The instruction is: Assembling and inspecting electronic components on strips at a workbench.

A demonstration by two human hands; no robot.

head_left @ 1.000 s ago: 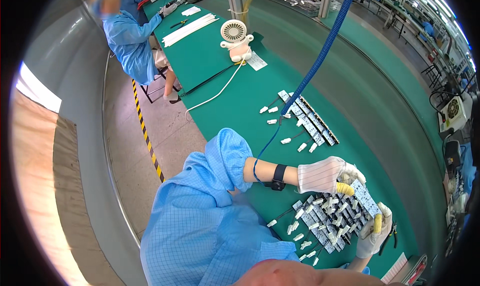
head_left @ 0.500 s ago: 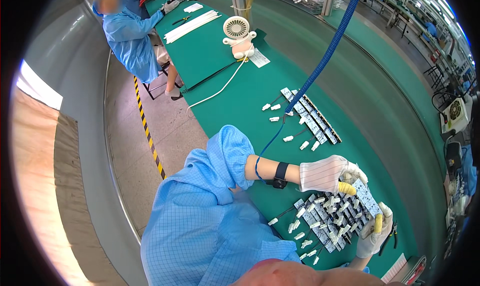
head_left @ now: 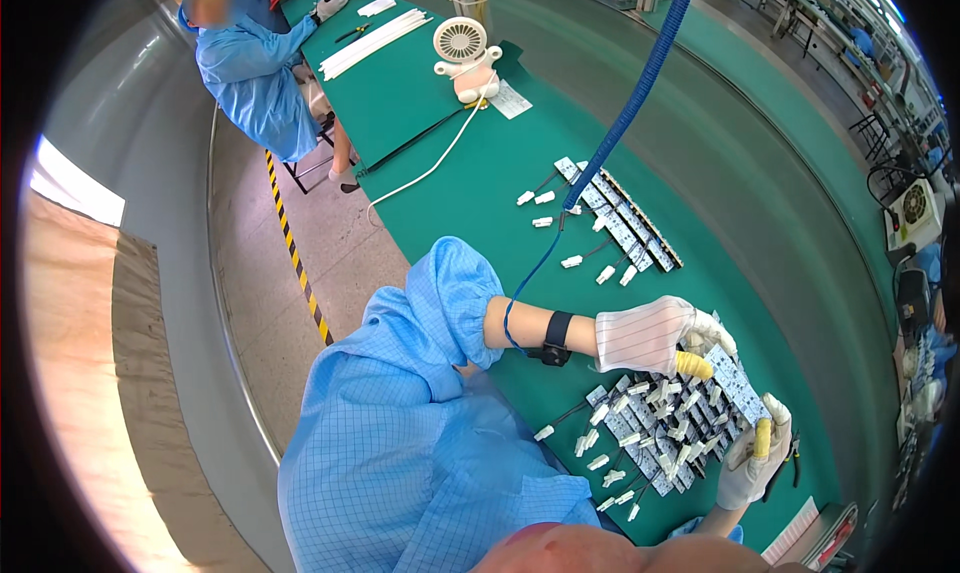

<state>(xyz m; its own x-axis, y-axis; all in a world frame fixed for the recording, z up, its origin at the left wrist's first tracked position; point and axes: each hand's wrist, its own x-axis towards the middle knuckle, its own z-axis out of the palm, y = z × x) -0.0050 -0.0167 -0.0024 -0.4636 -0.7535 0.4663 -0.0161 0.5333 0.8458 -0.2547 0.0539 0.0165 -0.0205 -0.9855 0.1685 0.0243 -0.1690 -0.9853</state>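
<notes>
My left hand [head_left: 645,337] wears a white glove with yellow wrapping on the thumb. Its fingers are closed on the upper end of a white circuit board strip [head_left: 740,387]. At the strip's lower end, my right hand [head_left: 748,465], gloved with a yellow-wrapped thumb too, grips the same board. The strip is held slantwise at the right edge of a pile of similar circuit boards [head_left: 645,461]. Short dark leads with white connectors [head_left: 598,462] lie over and beside that pile. The fingertips behind the board are partly hidden.
Farther up the green table [head_left: 440,258] lie more board strips [head_left: 622,218], under a hanging blue coiled cord [head_left: 640,83]. Beyond stand a small white fan [head_left: 462,58] and white sticks [head_left: 375,45]. Dark-handled pliers [head_left: 794,461] lie by my right hand. A co-worker [head_left: 250,73] sits far left.
The whole view has shifted slightly, so the table things appear a little higher and farther left. Both hands keep hold of the board, which has barely moved.
</notes>
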